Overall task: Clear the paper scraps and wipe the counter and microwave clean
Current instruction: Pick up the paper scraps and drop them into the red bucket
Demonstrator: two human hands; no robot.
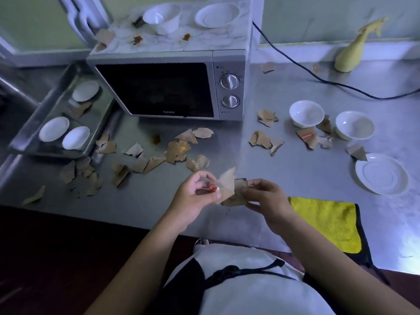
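i see both forearms reach up from below, hands close together, palms turned toward each other. my left hand [196, 196] curls its fingers and pinches the paper scraps [229, 187]; my right hand [267, 198] pinches their other side.

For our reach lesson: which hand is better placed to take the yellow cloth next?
Probably the right hand: the yellow cloth lies just beside it on the counter, while the left hand is farther off. Both hold paper scraps.

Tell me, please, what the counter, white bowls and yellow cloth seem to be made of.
Counter: likely brushed stainless steel, grey with soft reflections. White bowls: glazed ceramic or perhaps melamine, glossy highlights. Yellow cloth: plush microfibre, judging by its fuzzy nap, dark-edged.
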